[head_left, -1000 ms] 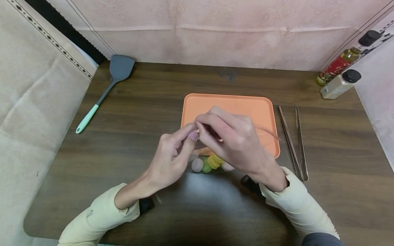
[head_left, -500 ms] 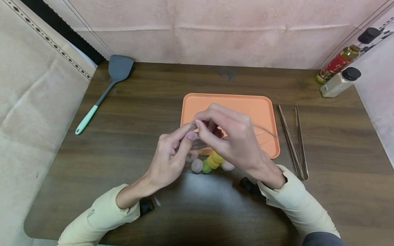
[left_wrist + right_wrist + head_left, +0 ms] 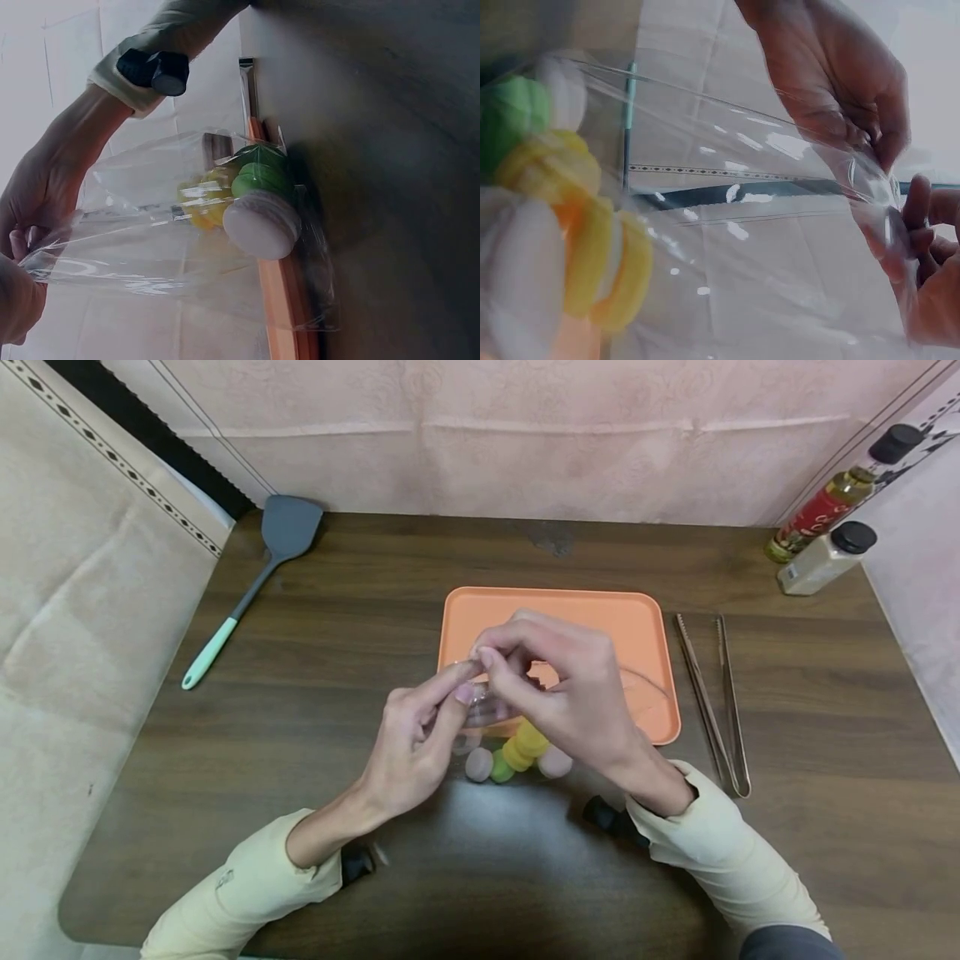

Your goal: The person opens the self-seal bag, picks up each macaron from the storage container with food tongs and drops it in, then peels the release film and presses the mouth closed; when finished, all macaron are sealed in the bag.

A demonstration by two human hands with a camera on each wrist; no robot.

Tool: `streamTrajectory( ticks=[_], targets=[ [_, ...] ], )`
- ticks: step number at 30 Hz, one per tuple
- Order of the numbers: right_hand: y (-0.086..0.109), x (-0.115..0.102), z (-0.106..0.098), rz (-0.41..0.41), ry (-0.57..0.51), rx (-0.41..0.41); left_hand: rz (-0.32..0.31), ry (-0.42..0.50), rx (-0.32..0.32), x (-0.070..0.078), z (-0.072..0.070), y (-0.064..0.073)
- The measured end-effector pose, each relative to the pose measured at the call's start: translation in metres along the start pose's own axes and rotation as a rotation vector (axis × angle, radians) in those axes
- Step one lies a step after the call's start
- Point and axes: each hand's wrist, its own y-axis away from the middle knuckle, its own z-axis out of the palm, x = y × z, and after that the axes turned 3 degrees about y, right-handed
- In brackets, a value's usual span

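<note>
A clear plastic bag (image 3: 127,255) hangs from both hands, its gathered top pinched between them. Inside at the bottom lie several macarons: a whitish one (image 3: 259,229), a green one (image 3: 262,180), yellow ones (image 3: 604,262) and a brown one (image 3: 217,150). My left hand (image 3: 408,743) pinches the bag's top between thumb and forefinger. Right beside it, my right hand (image 3: 577,693) pinches the same edge with thumb and fingertips. A thin strand (image 3: 645,679) shows past the right hand over the tray; what it belongs to is hidden.
An orange tray (image 3: 555,600) lies behind the hands. Metal tongs (image 3: 720,718) are to its right, a grey turner (image 3: 288,531) with a mint handle far left. At the back right stand an oil bottle (image 3: 817,518) and a black-capped jar (image 3: 821,564).
Both hands stay at the bag's top; the right fingers shift slightly. More of the bag shows below the fingertips, and the strand over the tray looks a little shorter.
</note>
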Motion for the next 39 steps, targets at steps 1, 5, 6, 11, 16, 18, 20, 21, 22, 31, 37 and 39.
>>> streamTrajectory(
  ticks=[1,5,6,11,16,18,20,21,22,31,37,39],
  targets=[
    [0.0,0.0,-0.001,0.011,-0.019,0.0,0.006,-0.004,-0.001,-0.001,0.0,0.0],
    [-0.001,-0.001,-0.005,0.055,-0.089,-0.011,0.01,0.046,-0.022,-0.001,0.001,-0.001],
    [-0.001,-0.001,-0.006,0.066,-0.114,-0.015,0.003,0.072,-0.031,-0.002,0.001,-0.001],
    [0.001,-0.004,-0.014,0.134,-0.233,-0.011,-0.047,0.172,-0.061,0.0,-0.002,-0.002],
    [0.004,-0.006,-0.03,0.173,-0.241,0.04,-0.082,0.225,-0.061,0.002,-0.006,-0.005],
    [0.006,-0.007,-0.038,0.187,-0.212,0.077,-0.082,0.279,-0.077,0.003,-0.005,-0.006],
    [0.008,-0.007,-0.047,0.201,-0.187,0.12,-0.071,0.332,-0.094,0.003,-0.005,-0.008],
    [0.01,-0.007,-0.051,0.204,-0.178,0.142,-0.064,0.358,-0.102,0.003,-0.005,-0.009],
    [0.011,-0.006,-0.054,0.209,-0.173,0.166,-0.059,0.387,-0.112,0.003,-0.004,-0.01],
    [0.027,0.004,-0.09,0.231,-0.269,0.386,-0.085,0.4,-0.105,0.003,-0.005,-0.011],
    [0.034,0.007,-0.111,0.262,-0.309,0.496,-0.125,0.406,-0.101,0.002,-0.006,-0.011],
    [0.035,0.01,-0.119,0.262,-0.34,0.544,-0.133,0.409,-0.102,0.001,-0.007,-0.01]
  ],
)
